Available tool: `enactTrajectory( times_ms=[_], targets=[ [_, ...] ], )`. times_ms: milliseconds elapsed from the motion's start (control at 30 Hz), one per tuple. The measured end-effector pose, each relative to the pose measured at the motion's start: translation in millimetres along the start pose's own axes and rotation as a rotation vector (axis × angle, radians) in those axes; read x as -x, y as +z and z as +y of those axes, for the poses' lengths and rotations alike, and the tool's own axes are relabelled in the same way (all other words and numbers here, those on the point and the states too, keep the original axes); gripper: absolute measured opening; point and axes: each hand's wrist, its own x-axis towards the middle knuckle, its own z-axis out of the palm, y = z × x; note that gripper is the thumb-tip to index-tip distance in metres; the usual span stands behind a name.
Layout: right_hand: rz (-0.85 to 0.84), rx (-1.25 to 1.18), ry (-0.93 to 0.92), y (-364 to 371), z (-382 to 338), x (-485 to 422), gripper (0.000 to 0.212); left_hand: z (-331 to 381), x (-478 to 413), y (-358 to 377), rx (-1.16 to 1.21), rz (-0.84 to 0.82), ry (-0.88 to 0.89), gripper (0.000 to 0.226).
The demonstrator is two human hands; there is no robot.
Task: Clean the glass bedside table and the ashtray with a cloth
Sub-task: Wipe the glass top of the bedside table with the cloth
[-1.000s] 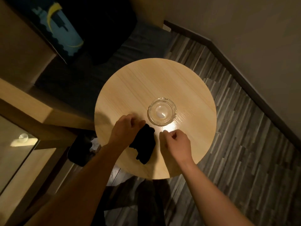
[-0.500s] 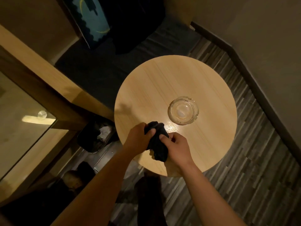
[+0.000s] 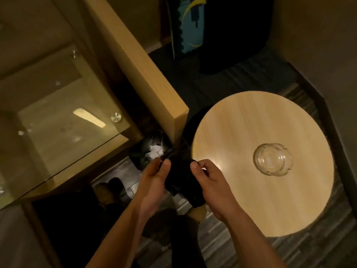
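Note:
Both hands hold a black cloth (image 3: 181,176) in the air, left of the round wooden table (image 3: 251,122). My left hand (image 3: 154,180) pinches its upper left edge and my right hand (image 3: 210,182) pinches the upper right edge, so the cloth hangs between them. A clear glass ashtray (image 3: 272,159) stands on the right half of the round table, apart from both hands. The glass bedside table (image 3: 58,117) with metal studs fills the left side, framed in light wood.
A dark bin (image 3: 148,151) with white crumpled paper sits on the floor between the two tables. A thick wooden panel (image 3: 139,64) runs diagonally above it. A dark bag and a blue printed bag (image 3: 190,26) stand at the back. Striped grey flooring lies around the round table.
The cloth has been lifted off the round table and is now held by both hands. The view has swung left, bringing the glass bedside table into sight.

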Motion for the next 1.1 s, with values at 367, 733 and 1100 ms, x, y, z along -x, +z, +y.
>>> enactTrajectory(
  times_ms=[367, 733, 1100],
  targets=[
    [-0.374, -0.018, 0.037, 162.6, -68.3, -45.5, 0.035, 61.5, -10.5, -160.4, 0.472, 0.303, 0.08, 0.017],
    [-0.544, 0.091, -0.008, 380.9, -128.9, -124.8, 0.038, 129.3, -41.3, -365.0, 0.404, 0.633, 0.209, 0.017],
    [-0.428, 0.293, -0.226, 618.2, -162.9, -231.2, 0.018, 177.4, -132.7, -550.6, 0.186, 1.022, 0.241, 0.02]
  ],
)
